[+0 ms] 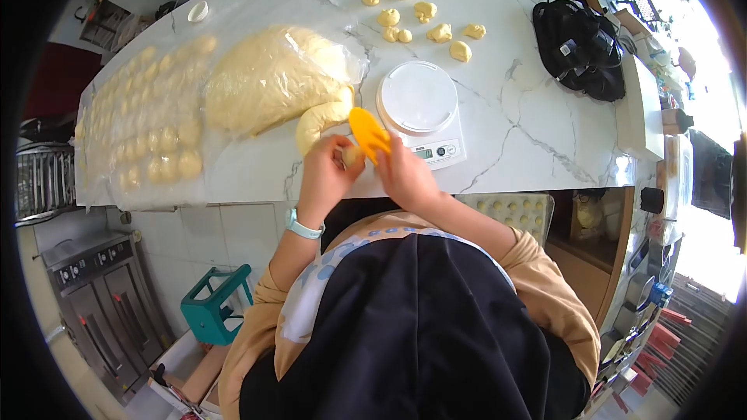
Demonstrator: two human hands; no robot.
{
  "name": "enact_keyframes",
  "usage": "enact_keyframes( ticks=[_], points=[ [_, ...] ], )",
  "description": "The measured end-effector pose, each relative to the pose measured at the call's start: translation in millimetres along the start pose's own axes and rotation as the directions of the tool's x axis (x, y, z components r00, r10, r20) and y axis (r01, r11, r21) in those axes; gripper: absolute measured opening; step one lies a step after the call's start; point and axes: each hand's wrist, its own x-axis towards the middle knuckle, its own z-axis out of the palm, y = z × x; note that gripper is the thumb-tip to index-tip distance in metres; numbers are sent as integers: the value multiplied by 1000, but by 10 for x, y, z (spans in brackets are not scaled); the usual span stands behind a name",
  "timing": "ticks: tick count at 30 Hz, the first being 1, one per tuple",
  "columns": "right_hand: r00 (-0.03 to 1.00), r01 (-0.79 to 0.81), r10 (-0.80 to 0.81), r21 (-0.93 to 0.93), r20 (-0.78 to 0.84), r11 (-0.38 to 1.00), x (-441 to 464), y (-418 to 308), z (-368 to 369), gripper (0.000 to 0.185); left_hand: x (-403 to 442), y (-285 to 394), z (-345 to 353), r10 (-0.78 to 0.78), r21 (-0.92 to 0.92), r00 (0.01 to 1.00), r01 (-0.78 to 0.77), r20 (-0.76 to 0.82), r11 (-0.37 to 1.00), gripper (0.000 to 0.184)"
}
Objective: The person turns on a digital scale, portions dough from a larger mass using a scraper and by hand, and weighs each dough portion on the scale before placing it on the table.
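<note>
My right hand [407,173] grips a yellow-orange plastic dough scraper [366,129], which is tilted beside the kitchen scale. My left hand [327,173] is closed on a small piece of dough [352,155] at the table's front edge. Just above that hand, a thick curved rope of dough [314,122] comes out from under clear plastic. The plastic covers a large mound of dough [268,82]. Right of the scraper stands a white digital kitchen scale [420,97]; nothing lies on its round platform.
Several loose dough lumps [425,12] lie behind the scale. Rows of dough balls [159,140] sit under plastic at the left. A small white cup [198,12] stands at the back, a black bag-like object [577,48] at the right. Below are a tray of dough pieces [513,206] and a green stool [214,307].
</note>
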Motion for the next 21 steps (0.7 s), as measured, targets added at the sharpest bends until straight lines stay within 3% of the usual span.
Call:
enact_keyframes(
  ticks=[1,2,3,4,7,10,11,13,14,17,20,21],
  points=[
    [993,-115,114,19,31,993,-59,64,-51,40,58,-13,-1,52,-133,995,-63,-82,989,23],
    [989,-54,72,137,-129,989,-51,180,-69,38,121,-34,-4,90,-259,981,-133,-169,957,24],
    [967,-23,84,245,-241,969,10,92,-256,35,221,-68,-22,128,-229,990,-139,-62,964,35],
    [940,17,99,334,-327,942,65,135,-354,32,276,-51,19,65,-426,997,-46,29,904,40],
    [843,15,100,209,-529,978,161,99,-708,32,497,199,223,53,-802,952,224,302,553,55],
    [771,-23,143,197,-621,980,121,190,-940,35,521,122,273,76,-618,963,104,257,779,58],
    [749,-38,171,217,-640,975,87,235,-1004,37,465,116,251,66,-515,984,28,163,857,47],
    [706,-61,212,240,-676,969,19,355,-1095,37,318,93,207,57,-125,990,-41,128,991,33],
    [684,-72,234,255,-690,964,-19,432,-1126,37,241,75,180,58,86,992,-68,108,994,27],
    [634,-147,257,213,-729,966,-132,675,-1169,41,30,-185,235,162,226,980,-185,117,956,13],
    [595,-161,285,235,-751,958,-175,684,-1209,42,-68,-323,106,247,261,969,-244,20,934,14],
    [585,-165,293,242,-757,956,-184,671,-1235,43,-93,-295,14,235,365,972,-223,10,904,15]
  ],
)
